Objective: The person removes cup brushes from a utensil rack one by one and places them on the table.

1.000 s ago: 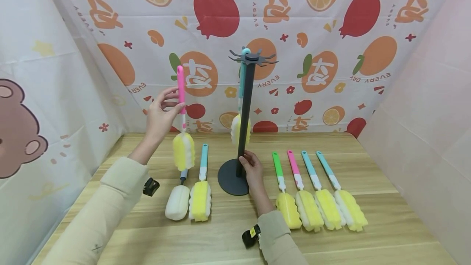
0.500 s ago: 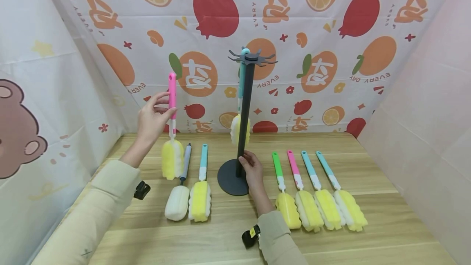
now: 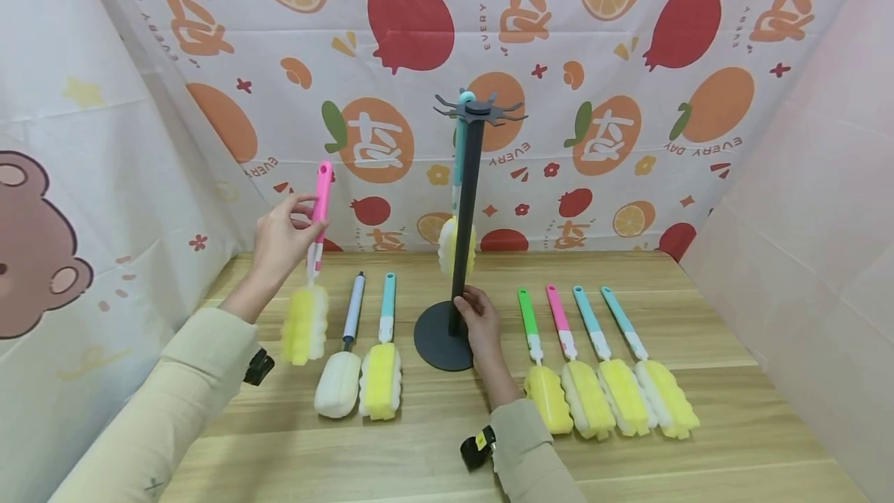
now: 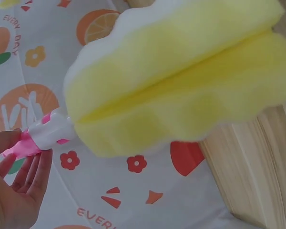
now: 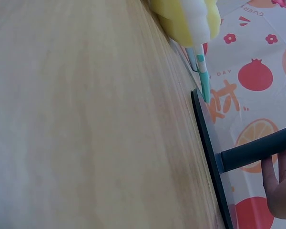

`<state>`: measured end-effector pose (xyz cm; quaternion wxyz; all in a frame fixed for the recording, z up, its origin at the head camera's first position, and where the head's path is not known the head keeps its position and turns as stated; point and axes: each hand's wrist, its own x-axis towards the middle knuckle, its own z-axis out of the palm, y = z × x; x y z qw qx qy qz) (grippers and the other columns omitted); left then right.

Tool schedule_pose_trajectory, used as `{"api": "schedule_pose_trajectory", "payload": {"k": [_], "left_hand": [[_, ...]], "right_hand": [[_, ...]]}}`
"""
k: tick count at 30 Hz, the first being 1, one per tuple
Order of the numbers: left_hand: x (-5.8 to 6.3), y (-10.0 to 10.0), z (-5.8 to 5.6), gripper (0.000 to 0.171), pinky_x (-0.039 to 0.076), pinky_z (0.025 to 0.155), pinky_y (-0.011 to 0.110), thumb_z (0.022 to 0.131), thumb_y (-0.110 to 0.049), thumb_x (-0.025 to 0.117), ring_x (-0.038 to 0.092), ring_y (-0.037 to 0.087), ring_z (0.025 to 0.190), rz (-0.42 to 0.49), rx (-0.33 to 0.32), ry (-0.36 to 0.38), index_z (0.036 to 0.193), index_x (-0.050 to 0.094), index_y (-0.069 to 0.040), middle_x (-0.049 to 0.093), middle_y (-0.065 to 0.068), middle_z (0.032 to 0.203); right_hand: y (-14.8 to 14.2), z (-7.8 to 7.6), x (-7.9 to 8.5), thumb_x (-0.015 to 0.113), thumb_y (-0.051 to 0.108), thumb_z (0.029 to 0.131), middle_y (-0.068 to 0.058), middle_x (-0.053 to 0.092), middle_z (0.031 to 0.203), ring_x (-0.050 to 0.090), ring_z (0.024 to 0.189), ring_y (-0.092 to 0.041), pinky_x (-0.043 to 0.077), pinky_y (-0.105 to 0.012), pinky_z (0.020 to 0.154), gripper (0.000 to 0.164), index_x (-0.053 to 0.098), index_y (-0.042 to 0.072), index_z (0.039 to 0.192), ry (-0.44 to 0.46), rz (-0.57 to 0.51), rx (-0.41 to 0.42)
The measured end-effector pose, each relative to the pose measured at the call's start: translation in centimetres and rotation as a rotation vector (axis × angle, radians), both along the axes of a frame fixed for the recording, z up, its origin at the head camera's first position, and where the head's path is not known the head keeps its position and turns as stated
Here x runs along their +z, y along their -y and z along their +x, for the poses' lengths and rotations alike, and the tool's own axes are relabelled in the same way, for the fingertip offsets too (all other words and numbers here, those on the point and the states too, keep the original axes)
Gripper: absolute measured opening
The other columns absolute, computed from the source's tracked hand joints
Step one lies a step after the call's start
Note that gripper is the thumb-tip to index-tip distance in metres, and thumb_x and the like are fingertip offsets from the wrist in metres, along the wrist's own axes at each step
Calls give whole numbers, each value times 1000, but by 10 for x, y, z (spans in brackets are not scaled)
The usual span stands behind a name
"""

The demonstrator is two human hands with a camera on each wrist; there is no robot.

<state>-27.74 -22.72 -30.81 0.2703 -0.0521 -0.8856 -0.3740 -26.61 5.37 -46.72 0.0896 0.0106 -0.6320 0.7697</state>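
Note:
My left hand [image 3: 281,237] pinches the pink handle of a sponge bottle brush [image 3: 305,324] between thumb and fingers. The brush leans a little, its yellow-and-white sponge head downward; whether that head touches the table cannot be told. In the left wrist view the sponge [image 4: 181,81] fills much of the picture. Low on the pole of a black rack stand [image 3: 466,216], my right hand [image 3: 482,328] grips it just above the round base. A turquoise-handled brush [image 3: 459,154] hangs from a hook on the far left side of the stand's top.
Left of the base lie a grey-handled white sponge brush [image 3: 338,384] and a blue-handled brush [image 3: 380,380]. To the right lie a green-handled brush [image 3: 547,400], a pink-handled brush [image 3: 587,400] and two blue-handled ones on the wooden table [image 3: 419,456]. A printed curtain [image 3: 545,60] stands behind.
My left hand has moved left and down with the pink-handled brush, uncovering the grey handle of the white brush. The right hand and the stand stay where they were.

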Motion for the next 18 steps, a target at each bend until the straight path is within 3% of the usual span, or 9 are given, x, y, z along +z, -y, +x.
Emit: {"api": "schedule_pose_trajectory", "payload": {"k": [4, 8, 18], "left_hand": [[-5, 2, 0, 38, 53, 57, 34, 84, -7, 67, 62, 35, 81, -32, 26, 43, 120, 55, 0, 61, 21, 103], [-12, 6, 1, 39, 52, 58, 38, 83, -5, 67, 62, 36, 81, -49, 64, 74, 120, 54, 1, 60, 23, 104], [-30, 15, 3, 41, 49, 51, 31, 83, -3, 66, 59, 32, 72, -98, 67, 171, 121, 51, 3, 61, 25, 100]], "right_hand": [[0, 0, -1, 66, 25, 86, -5, 61, 102, 56, 94, -17, 45, -34, 87, 36, 61, 4, 114, -9, 3, 0], [0, 1, -2, 66, 30, 85, -7, 60, 103, 56, 95, -18, 45, -33, 86, 39, 61, 5, 114, -16, 17, -2], [-1, 0, -1, 65, 25, 86, -7, 60, 103, 56, 96, -18, 44, -33, 87, 36, 60, 4, 115, -7, 12, 6]]}}
